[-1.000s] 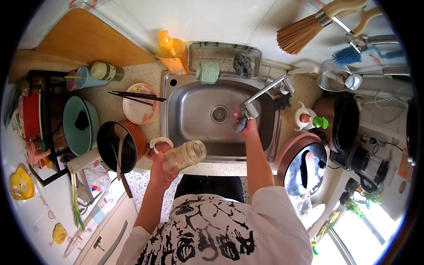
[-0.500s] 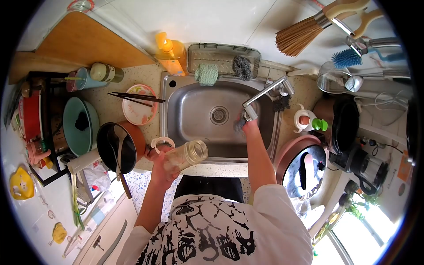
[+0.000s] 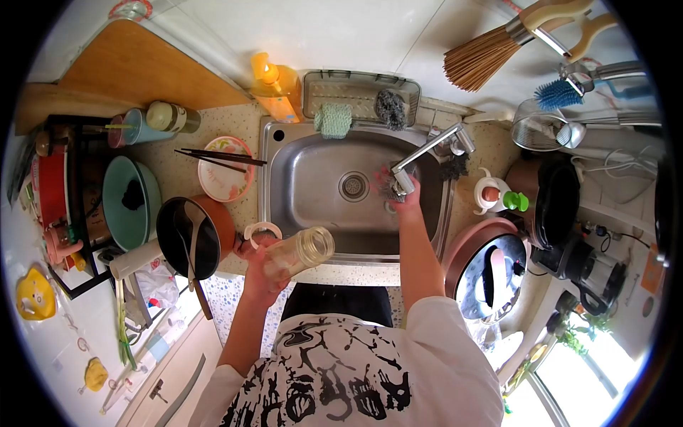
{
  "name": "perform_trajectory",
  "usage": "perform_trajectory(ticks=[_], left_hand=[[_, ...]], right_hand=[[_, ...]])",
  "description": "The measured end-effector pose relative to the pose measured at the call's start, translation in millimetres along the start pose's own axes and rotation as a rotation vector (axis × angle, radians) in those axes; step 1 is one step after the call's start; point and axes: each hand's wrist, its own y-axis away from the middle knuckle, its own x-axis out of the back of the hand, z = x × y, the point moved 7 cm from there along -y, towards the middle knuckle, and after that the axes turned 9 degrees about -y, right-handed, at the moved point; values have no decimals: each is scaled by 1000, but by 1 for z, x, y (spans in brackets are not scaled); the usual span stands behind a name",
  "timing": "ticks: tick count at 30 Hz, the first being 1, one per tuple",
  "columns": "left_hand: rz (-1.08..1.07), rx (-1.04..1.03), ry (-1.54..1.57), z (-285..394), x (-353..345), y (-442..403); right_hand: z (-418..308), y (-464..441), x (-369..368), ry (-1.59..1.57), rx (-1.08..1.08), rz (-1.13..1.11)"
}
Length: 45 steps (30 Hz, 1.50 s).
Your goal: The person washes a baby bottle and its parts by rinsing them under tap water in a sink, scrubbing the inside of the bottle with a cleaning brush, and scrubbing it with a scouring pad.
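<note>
My left hand (image 3: 265, 269) is closed around a clear jar (image 3: 297, 255), tilted with its open threaded mouth to the right, in front of the sink. A pale pink ring (image 3: 263, 230) shows just behind this hand; whether it belongs to the jar is unclear. My right hand (image 3: 407, 201) is under the faucet (image 3: 404, 178) inside the steel sink (image 3: 313, 153), fingers closed around something small. That thing is blurred grey and reddish, partly covered by the spout, so its kind does not show.
Left of the sink are a plate (image 3: 226, 186) with dark chopsticks (image 3: 220, 155), a pot (image 3: 213, 213) and a green basin (image 3: 146, 213). Behind it stand an orange pump bottle (image 3: 279, 89) and a rack (image 3: 356, 85) with a green cloth (image 3: 332, 121) and a grey scrubber (image 3: 390, 108). A lidded pot (image 3: 466, 267) sits right.
My right hand has shifted slightly, and the grey thing at its fingers now looks reddish and blurred beneath the spout. My left hand and the jar have stayed in place.
</note>
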Motion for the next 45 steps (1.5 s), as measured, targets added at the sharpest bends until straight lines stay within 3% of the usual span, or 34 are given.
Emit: perform_trajectory(ticks=[3, 7, 9, 15, 19, 23, 25, 29, 32, 37, 41, 45], left_hand=[[-3, -7, -2, 2, 1, 2], [20, -17, 52, 7, -4, 1], [-26, -15, 10, 6, -6, -3], [3, 14, 52, 6, -18, -3], [-44, 0, 26, 8, -20, -5], [-33, -3, 33, 14, -23, -2], [-40, -13, 29, 17, -21, -1], [-3, 3, 30, 23, -22, 2], [-22, 2, 54, 24, -21, 0], [-27, -25, 17, 21, -21, -4], [-63, -26, 6, 18, -21, -9], [-36, -4, 5, 29, -32, -1]], right_hand=[[-7, 8, 2, 169, -9, 96], [-45, 39, -23, 1316, 317, 258], [-53, 55, -50, 1901, 456, 179], [-67, 65, -120, 2191, 305, 196], [-87, 51, -142, 2066, 490, 141], [-92, 52, -150, 2003, 489, 309], [-92, 48, -152, 1841, 532, 246], [-91, 45, -129, 1538, 418, -16], [-90, 54, -94, 1396, 484, -5], [-63, 81, -12, 956, 351, 267], [-3, 116, -25, 582, 158, 467], [18, 105, 8, 711, 170, 481]])
